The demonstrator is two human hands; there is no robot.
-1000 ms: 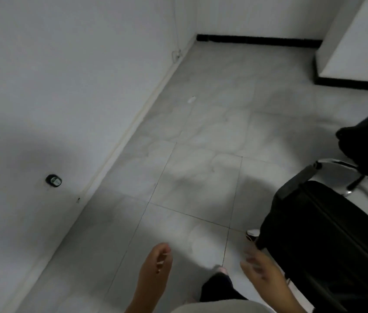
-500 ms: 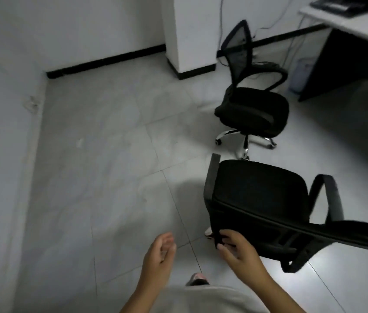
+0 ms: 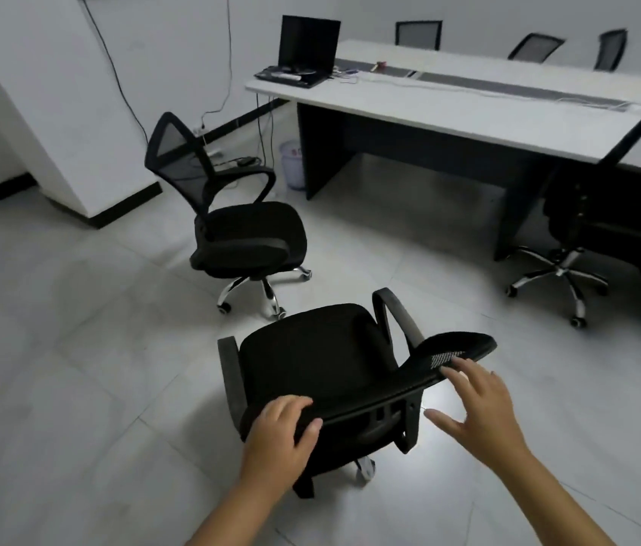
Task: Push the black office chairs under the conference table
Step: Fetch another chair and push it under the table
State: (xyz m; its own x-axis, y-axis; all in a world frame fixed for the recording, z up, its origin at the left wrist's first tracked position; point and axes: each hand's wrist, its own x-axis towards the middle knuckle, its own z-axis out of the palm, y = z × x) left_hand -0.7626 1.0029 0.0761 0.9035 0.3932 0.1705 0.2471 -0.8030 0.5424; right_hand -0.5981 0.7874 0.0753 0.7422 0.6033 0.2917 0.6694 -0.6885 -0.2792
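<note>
The floor [image 3: 94, 348] is pale grey tile, the walls white. One long white table [image 3: 468, 108] carries one laptop [image 3: 303, 49]. Two chairs stand free: near chair [image 3: 322, 360], second chair [image 3: 248, 230]. Left hand [image 3: 279, 427] grips the near backrest; right hand [image 3: 480, 403] is spread, fingertips at its edge.

Black mesh backrests and black seats on office chairs [image 3: 311, 360]; chrome star bases. White conference table [image 3: 468, 108], dark grey centre strip, black panels. Pale grey marbled floor tiles [image 3: 74, 348]. Black laptop [image 3: 303, 49].
</note>
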